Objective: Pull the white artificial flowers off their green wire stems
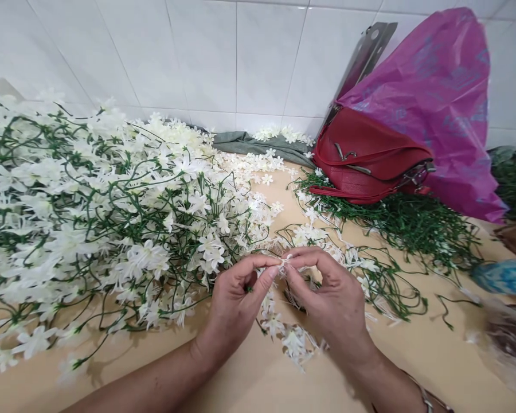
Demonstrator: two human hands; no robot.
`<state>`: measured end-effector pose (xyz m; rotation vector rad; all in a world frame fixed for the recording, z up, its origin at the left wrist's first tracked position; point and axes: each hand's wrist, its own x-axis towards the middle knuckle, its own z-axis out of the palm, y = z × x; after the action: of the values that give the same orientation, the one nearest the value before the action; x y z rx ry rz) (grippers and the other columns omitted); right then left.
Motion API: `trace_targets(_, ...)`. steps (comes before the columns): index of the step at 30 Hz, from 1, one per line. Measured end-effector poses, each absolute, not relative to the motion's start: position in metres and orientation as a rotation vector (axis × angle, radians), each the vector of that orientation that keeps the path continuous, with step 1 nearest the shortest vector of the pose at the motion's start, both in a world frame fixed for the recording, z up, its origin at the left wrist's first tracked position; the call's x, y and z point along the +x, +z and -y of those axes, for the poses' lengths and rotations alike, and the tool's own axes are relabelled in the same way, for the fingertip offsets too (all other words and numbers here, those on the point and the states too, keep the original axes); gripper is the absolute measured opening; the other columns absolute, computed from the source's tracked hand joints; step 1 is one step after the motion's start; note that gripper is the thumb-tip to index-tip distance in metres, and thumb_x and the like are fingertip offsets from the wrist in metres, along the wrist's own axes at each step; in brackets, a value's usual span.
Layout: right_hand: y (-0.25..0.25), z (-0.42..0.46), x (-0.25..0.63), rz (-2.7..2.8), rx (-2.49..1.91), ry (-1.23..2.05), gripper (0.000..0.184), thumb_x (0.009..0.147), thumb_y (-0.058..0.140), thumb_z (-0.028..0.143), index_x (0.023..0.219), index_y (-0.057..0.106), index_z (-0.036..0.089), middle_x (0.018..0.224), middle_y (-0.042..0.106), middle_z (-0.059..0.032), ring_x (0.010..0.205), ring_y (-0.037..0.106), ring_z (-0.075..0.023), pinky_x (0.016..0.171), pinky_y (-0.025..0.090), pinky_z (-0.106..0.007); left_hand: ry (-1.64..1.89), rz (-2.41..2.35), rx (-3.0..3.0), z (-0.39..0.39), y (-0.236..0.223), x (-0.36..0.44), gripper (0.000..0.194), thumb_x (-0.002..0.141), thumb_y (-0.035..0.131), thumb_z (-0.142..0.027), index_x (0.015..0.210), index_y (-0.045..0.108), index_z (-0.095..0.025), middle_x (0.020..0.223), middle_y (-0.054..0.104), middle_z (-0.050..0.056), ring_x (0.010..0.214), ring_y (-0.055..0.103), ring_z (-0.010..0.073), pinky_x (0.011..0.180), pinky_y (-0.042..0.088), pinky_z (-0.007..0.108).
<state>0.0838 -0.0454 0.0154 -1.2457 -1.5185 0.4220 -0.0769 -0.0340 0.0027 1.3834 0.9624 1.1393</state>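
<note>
Fingertips of my left hand (241, 295) and my right hand (333, 295) meet in a pinch over the table. Between them is a small white artificial flower (285, 261), mostly covered by the fingers. Some green stem shows inside the curl of my left hand. Loose white petals (296, 343) lie on the table just below the hands. To the left rises a large heap of white artificial flowers (150, 252) on green stems, reaching close to my left hand. Bare green stems with white threads (391, 281) spread to the right of my right hand.
At the back right, a red handbag (370, 155) rests on a pile of green stems (413, 229), with a pink plastic bag (438, 103) behind it. A blue patterned item (503, 276) and a clear plastic bag (509, 338) sit at the right edge. White tiles (266, 57) form the wall behind.
</note>
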Motion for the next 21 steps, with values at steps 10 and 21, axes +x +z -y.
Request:
trace_targets(10, 0.020, 0.033, 0.107, 1.130, -1.253, 0.769, 0.019, 0.082, 0.080, 0.029, 0.082, 0.062, 0.023, 0.076, 0.062, 0.0024, 0.069, 0.058, -0.0138, 0.064, 0.048, -0.025, 0.961, -0.814, 1.329, 0.034, 0.011, -0.089, 0.041, 0.096, 0.046, -0.021, 0.126, 0.072, -0.031, 0.106, 0.062, 0.006, 0.096, 0.055, 0.0222, 0.089, 0.046, 0.035)
trace_targets(21, 0.016, 0.023, 0.120, 0.947, -1.193, 0.926, 0.030, 0.073, 0.089, 0.032, 0.098, 0.074, 0.024, 0.081, 0.064, 0.0020, 0.072, 0.059, -0.0121, 0.067, 0.050, -0.023, 0.947, -0.679, 1.136, 0.023, 0.011, -0.087, 0.049, 0.103, 0.053, -0.042, 0.148, 0.053, -0.024, 0.098, 0.071, 0.008, 0.068, 0.058, 0.0140, 0.064, 0.045, 0.028)
